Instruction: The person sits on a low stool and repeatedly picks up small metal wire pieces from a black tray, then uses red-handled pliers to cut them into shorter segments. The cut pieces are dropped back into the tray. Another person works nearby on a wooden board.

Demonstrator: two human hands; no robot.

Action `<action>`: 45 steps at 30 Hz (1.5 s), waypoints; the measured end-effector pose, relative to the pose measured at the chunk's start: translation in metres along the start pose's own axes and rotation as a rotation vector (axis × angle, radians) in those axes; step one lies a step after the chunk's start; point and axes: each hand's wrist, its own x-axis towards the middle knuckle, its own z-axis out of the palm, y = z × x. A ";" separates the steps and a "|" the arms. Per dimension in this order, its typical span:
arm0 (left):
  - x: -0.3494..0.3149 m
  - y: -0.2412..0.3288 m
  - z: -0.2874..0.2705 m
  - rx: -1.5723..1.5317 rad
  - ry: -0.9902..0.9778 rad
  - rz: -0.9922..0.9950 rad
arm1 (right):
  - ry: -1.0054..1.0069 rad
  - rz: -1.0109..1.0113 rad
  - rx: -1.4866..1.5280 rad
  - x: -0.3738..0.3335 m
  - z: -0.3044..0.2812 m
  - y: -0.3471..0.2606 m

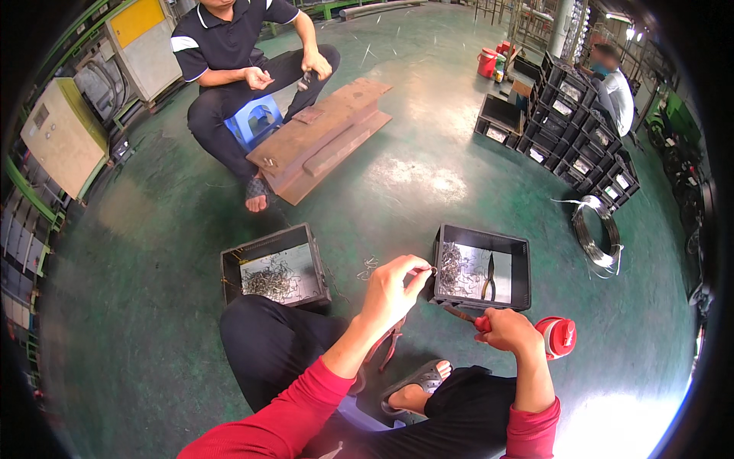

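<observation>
My left hand (391, 297) is closed in a pinch on a small bent wire piece (433, 270), near the left wall of the right black bin (526, 268). My right hand (512, 333) grips red-handled pliers (482, 323), their jaws pointing left just below that bin. Inside it are a heap of small wire pieces (453, 274) and dark-handled pliers (489, 279). The left black bin (324, 277) holds another pile of bent wire pieces (271, 281). Below my left hand, a second pair of red-handled pliers (388, 346) shows partly behind my wrist.
A red-lidded container (558, 337) stands beside my right wrist. Loose wire bits (368, 267) lie between the bins. Ahead, a person (245, 76) sits on a blue stool (256, 121) by a rusty steel beam (321, 138). Stacked black crates (569, 126) and a wire coil (596, 236) are right.
</observation>
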 end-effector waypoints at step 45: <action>0.003 -0.019 0.011 -0.238 -0.035 -0.155 | 0.109 -0.184 0.575 0.008 -0.010 -0.026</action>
